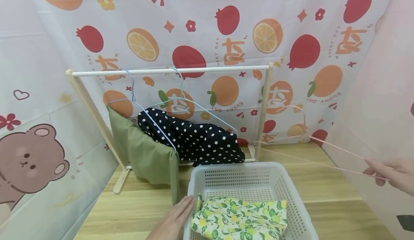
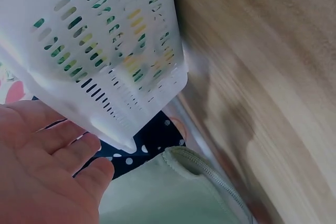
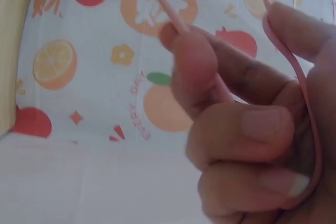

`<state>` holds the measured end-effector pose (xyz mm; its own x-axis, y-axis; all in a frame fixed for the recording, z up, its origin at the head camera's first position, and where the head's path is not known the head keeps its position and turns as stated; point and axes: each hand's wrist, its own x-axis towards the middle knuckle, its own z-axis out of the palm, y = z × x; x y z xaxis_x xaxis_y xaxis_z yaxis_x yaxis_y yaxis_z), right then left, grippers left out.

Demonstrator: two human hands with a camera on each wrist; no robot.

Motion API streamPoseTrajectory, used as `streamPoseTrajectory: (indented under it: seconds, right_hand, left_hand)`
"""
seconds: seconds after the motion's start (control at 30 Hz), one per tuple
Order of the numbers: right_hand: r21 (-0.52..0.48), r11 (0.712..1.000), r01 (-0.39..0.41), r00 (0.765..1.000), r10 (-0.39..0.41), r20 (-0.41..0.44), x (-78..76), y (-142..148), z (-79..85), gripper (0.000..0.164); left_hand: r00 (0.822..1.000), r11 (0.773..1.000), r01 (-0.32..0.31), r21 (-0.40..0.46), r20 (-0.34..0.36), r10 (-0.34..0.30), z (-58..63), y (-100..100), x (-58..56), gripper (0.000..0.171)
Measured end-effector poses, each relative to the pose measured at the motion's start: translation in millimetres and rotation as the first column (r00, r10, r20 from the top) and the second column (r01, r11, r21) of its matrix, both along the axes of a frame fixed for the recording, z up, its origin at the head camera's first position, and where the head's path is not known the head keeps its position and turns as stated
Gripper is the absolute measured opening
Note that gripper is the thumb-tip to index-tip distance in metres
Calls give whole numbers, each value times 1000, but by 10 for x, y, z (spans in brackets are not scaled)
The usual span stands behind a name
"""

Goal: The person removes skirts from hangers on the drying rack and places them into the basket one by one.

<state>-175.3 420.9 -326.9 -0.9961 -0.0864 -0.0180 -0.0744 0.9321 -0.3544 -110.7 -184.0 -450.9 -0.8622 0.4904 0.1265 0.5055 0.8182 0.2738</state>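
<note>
My right hand [image 1: 394, 175] grips a pink clothes hanger [image 1: 336, 147] by its wide end, right of the rack, with the hook pointing away to the left. In the right wrist view the fingers [image 3: 233, 129] curl round the thin pink bar. My left hand [image 1: 174, 218] rests its straight fingers on the left rim of a white perforated basket [image 1: 292, 193]. Inside the basket lies a folded lemon-print cloth [image 1: 242, 218]. From the left wrist view, the hand [image 2: 47, 166] is beside the basket wall [image 2: 94, 98], near a green zippered fabric piece [image 2: 163, 192].
Behind the basket stands a wooden rack with a white rail [image 1: 223, 68]. A blue hanger [image 1: 152, 119] there carries the green fabric [image 1: 145, 153]; a mint hanger [image 1: 207, 110] carries black polka-dot fabric [image 1: 220, 143]. A fruit-print cloth backs the wooden table [image 1: 336, 197].
</note>
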Motion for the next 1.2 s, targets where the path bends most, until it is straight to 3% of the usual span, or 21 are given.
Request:
streamPoseTrajectory:
  seconds: [0.17, 0.27, 0.5, 0.73, 0.93, 1.07, 1.17, 1.2]
  right_hand:
    - [-89, 995, -39, 999, 37, -27, -65, -279, 86, 52]
    - [-167, 983, -76, 994, 62, -90, -140, -467, 121, 48]
    - [-176, 977, -120, 981, 89, -175, -320, -746, 217, 49]
    - [-226, 958, -176, 965, 123, -231, -465, -890, 301, 47]
    - [-258, 942, -215, 957, 151, -246, -571, -997, 381, 46]
    - [-281, 935, -215, 962, 153, -226, -649, -1081, 444, 50]
    - [-294, 932, -210, 965, 150, -214, -710, -1141, 464, 52]
    - [-300, 931, -209, 966, 150, -210, -734, -1158, 461, 53]
  left_hand:
    - [1000, 1000, -4, -7, 30, 4, 3, -19, 14, 107]
    - [1000, 1000, 0, -11, 25, 1, -5, -27, 11, 107]
    - [991, 999, 52, -10, -120, -53, -62, -48, -20, 104]
    - [996, 1000, 29, 3, -79, -29, -39, -34, 2, 104]
    - [984, 998, 64, 16, -168, -61, -68, -60, -19, 101]
    - [998, 999, 33, 18, -49, -33, -37, -55, 0, 104]
    - [998, 999, 39, 21, -52, -38, -45, -53, 1, 103]
    - [995, 998, 50, 24, -88, -48, -55, -54, -4, 103]
